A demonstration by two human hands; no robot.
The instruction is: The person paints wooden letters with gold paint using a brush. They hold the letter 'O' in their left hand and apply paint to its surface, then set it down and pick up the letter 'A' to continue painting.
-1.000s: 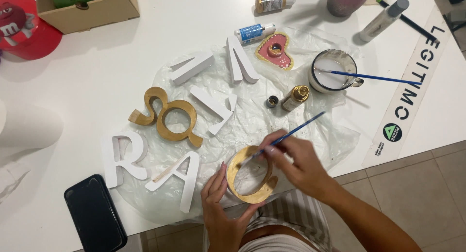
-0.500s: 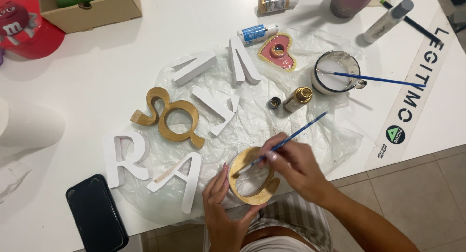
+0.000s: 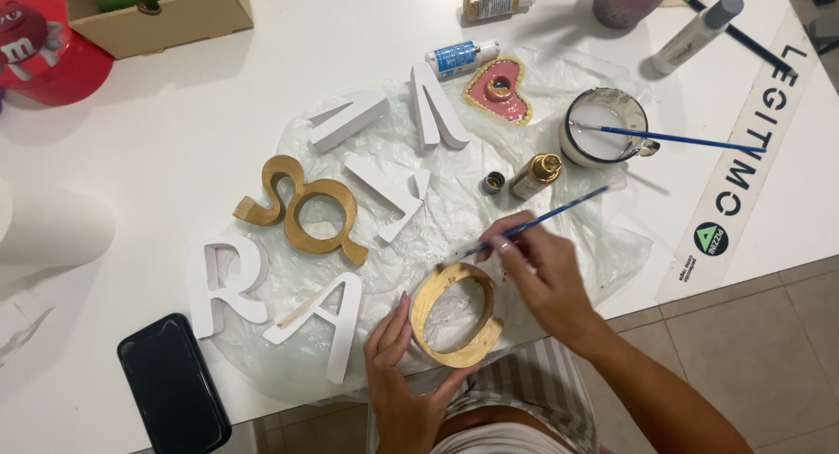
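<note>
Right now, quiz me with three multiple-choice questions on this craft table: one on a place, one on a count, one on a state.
1. Where is the black phone?
A. beside the mug
B. at the near left table edge
C. in the cardboard box

2. How many gold-painted shapes lie on the plastic sheet?
A. two
B. four
C. none

3. What is the right hand doing?
A. resting flat
B. gripping a bottle
C. holding a thin blue brush

Answers: 1 B, it lies by the white letter R. 2 A, the ampersand and the ring-shaped letter. 3 C, its fingers pinch the brush while the left hand steadies the ring-shaped letter.
</note>
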